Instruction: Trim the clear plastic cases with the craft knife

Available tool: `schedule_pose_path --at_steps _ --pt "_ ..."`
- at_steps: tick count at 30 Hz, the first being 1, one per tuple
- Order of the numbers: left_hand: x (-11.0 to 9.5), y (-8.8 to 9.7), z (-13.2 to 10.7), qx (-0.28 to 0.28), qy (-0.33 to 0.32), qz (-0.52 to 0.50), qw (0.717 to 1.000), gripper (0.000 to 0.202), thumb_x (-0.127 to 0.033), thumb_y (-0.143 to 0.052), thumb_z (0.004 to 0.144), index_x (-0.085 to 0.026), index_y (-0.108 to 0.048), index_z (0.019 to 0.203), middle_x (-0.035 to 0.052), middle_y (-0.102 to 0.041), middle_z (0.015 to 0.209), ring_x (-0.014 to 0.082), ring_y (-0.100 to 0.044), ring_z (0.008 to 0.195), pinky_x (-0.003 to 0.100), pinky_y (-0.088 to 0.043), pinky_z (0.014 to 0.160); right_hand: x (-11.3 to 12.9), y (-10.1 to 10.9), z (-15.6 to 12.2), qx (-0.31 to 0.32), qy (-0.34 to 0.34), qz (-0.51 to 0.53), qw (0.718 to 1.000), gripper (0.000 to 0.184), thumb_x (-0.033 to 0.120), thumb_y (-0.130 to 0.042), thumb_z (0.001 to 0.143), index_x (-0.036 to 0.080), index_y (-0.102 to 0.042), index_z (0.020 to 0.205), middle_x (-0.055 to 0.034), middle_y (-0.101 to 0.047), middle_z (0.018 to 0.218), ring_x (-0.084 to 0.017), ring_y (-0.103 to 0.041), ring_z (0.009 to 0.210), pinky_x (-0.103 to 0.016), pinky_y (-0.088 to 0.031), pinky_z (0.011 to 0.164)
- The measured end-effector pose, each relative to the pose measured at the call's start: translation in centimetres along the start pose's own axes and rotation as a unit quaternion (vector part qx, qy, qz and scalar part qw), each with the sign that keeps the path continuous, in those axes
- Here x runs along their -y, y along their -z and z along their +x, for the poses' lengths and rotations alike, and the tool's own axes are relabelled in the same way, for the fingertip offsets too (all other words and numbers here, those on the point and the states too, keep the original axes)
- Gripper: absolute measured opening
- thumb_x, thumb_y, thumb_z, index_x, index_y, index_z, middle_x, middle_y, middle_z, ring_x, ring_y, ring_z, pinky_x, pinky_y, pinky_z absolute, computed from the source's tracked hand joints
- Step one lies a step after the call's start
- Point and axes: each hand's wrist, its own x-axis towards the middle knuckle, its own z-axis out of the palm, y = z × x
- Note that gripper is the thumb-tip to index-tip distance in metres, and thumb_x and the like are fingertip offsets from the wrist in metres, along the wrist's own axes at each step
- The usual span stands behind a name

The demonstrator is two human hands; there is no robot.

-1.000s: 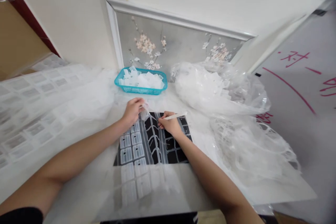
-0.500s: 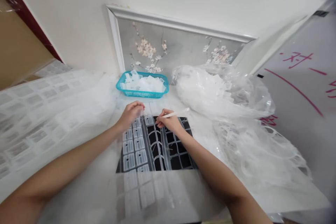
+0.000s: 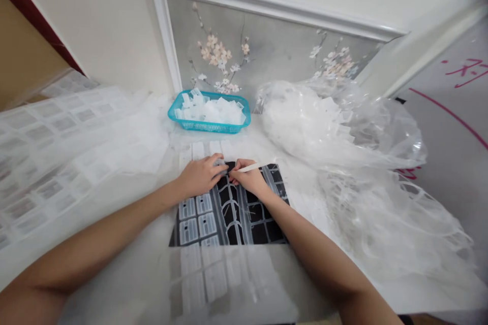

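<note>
A translucent plastic sheet of small rectangular pieces lies across a black mat. Several cells on its right side are bare frame with black showing through. My left hand rests over the sheet's upper part, fingers bent and closed on a translucent plastic piece; the thumb is hidden. Just beside it, my right hand grips a slim white pen-like tool, its back end pointing up to the right. The tool's tip is hidden by the fingers, close to the left fingertips.
Behind the hands stands a blue basket full of loose white pieces. A clear bag of similar pieces sits to its right, with a heap of empty plastic frames in front. More sheets are piled at left. A framed flower picture leans behind.
My left hand has moved right and slightly nearer, its fingers now close to my right fingertips. My right hand has stayed by the same part of the sheet. The camera view has shifted slightly.
</note>
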Motion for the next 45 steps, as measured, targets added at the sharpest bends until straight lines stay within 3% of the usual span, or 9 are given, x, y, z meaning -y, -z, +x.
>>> schedule_pose_path --at_steps 4,7,11,13,20,25,33,38,45 --pt "0.1 -0.1 0.8 0.050 0.035 -0.084 0.995 0.009 -0.016 -0.070 0.072 -0.023 -0.065 0.074 0.0083 -0.064 0.097 0.0228 -0.061 0.085 0.027 -0.042 0.063 0.6 -0.2 0.5 0.001 -0.037 -0.014 0.999 0.015 0.015 -0.057 0.064 0.021 -0.043 0.061 0.0031 -0.060 0.049 -0.011 -0.057 0.043 -0.018 -0.045 0.041" --pt "0.0 0.5 1.7 -0.056 0.119 -0.235 0.963 0.014 -0.016 -0.075 0.068 -0.021 -0.062 0.068 0.0053 -0.063 0.078 0.0203 -0.062 0.076 0.027 -0.043 0.062 0.9 -0.4 0.8 0.004 -0.048 -0.010 0.999 0.018 0.015 -0.058 0.063 0.021 -0.041 0.060 0.0039 -0.057 0.046 -0.010 -0.055 0.041 -0.016 -0.043 0.038" --pt "-0.4 3.4 3.0 -0.363 0.259 -0.397 0.802 0.012 -0.032 -0.063 0.082 -0.021 -0.061 0.083 0.0006 -0.061 0.073 0.0105 -0.053 0.055 0.020 -0.034 0.046 0.8 -0.8 0.7 -0.009 -0.058 -0.014 0.998 0.023 0.013 -0.058 0.064 0.022 -0.038 0.059 0.0053 -0.054 0.042 -0.009 -0.048 0.036 -0.016 -0.038 0.034" --pt "-1.5 5.6 3.5 -0.432 0.266 -0.465 0.725 0.014 -0.034 -0.059 0.085 -0.020 -0.060 0.087 0.0007 -0.062 0.081 0.0071 -0.050 0.052 0.019 -0.030 0.042 0.9 -0.9 0.5 -0.003 -0.062 -0.023 0.998 0.023 0.012 -0.059 0.065 0.021 -0.039 0.060 0.0046 -0.056 0.044 -0.009 -0.050 0.037 -0.016 -0.037 0.035" --pt "-11.5 10.6 4.7 -0.250 0.255 -0.694 0.625 0.008 -0.023 -0.064 0.084 -0.016 -0.059 0.086 0.0016 -0.063 0.087 0.0054 -0.049 0.049 0.015 -0.026 0.032 9.8 1.3 -1.7 -0.070 0.085 0.019 0.994 0.034 0.051 -0.047 0.091 0.019 -0.056 0.097 -0.0037 -0.071 0.066 -0.014 -0.063 0.047 -0.022 -0.050 0.044" --pt "-16.2 11.4 6.0 -0.183 0.228 -0.735 0.612 0.006 -0.023 -0.061 0.086 -0.018 -0.059 0.085 -0.0002 -0.062 0.080 0.0050 -0.047 0.045 0.014 -0.029 0.030 18.2 3.0 -6.3 -0.169 0.360 -0.121 0.910 0.029 0.042 -0.055 0.091 0.023 -0.066 0.110 -0.0099 -0.067 0.120 -0.024 -0.066 0.105 -0.032 -0.061 0.068" --pt "-16.2 10.0 6.5 -0.150 0.179 -0.697 0.678 0.018 -0.034 -0.063 0.086 -0.018 -0.066 0.092 -0.0010 -0.059 0.069 0.0046 -0.047 0.043 0.015 -0.034 0.034 17.7 4.3 -8.0 -0.188 0.481 -0.379 0.768 0.046 0.017 -0.067 0.084 0.035 -0.060 0.126 -0.0036 -0.044 0.147 -0.029 -0.043 0.134 -0.052 -0.045 0.106" --pt "-15.0 9.2 6.6 -0.067 0.209 -0.691 0.689 0.022 -0.038 -0.065 0.085 -0.016 -0.067 0.087 -0.0026 -0.051 0.054 0.0051 -0.043 0.038 0.016 -0.032 0.035 17.7 5.0 -7.3 -0.121 0.472 -0.418 0.767 0.044 0.018 -0.067 0.085 0.033 -0.059 0.126 -0.0040 -0.046 0.146 -0.027 -0.038 0.138 -0.050 -0.042 0.110" --pt "-15.1 8.8 6.0 -0.108 0.212 -0.687 0.687 0.027 -0.039 -0.063 0.086 -0.021 -0.065 0.107 0.0020 -0.061 0.077 0.0115 -0.057 0.057 0.018 -0.039 0.039 17.4 3.9 -7.5 -0.121 0.446 -0.345 0.817 0.020 0.013 -0.058 0.087 0.027 -0.065 0.099 -0.0037 -0.062 0.127 -0.023 -0.051 0.128 -0.047 -0.048 0.103"
